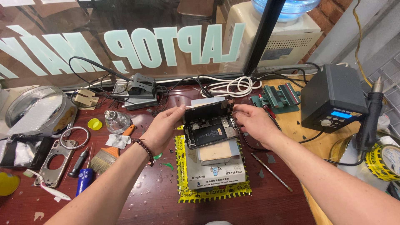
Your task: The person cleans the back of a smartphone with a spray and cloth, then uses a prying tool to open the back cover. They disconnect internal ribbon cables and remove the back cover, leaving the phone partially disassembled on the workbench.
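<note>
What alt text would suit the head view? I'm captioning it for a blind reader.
Two bare hands, the left hand and the right hand, hold an opened smartphone with its screen lifted, above a small heating pad on a cluttered reddish workbench. A brush, a screwdriver and a soldering station lie around.

Both forearms are bare, without sleeves. A dark beaded bracelet (145,148) circles the wrist at 7 o'clock from the left hand (164,127); the right hand (255,122) wears nothing.

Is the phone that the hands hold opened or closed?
Open. The phone shows its battery and inner parts, and both hands, left and right, lift its screen up at the far edge.
</note>
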Available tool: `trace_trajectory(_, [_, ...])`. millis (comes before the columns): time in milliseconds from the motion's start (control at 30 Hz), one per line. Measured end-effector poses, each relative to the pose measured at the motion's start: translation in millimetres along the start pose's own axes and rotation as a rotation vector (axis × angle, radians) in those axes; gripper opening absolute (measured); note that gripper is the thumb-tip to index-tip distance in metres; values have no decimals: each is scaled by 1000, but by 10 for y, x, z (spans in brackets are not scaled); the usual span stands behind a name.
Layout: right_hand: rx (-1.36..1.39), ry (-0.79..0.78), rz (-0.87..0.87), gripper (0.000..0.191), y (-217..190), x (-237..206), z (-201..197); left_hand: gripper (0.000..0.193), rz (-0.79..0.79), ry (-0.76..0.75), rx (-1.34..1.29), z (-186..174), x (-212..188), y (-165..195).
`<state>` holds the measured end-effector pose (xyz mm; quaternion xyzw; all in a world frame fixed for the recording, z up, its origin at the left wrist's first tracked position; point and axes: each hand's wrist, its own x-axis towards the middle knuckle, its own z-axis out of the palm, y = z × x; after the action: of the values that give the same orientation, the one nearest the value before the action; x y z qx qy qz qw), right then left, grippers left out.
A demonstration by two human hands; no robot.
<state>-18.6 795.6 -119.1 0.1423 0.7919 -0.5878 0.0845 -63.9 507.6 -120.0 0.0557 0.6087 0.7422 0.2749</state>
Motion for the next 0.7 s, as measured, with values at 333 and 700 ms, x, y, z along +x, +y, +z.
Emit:
trace_trajectory(333, [26,11,-98,31,34,32,-9,43,52,-43,22,25,-111,5])
trace_trajectory(700, [13,33,-111,35,53,91,9,47,44,40,87,-9,16,-71])
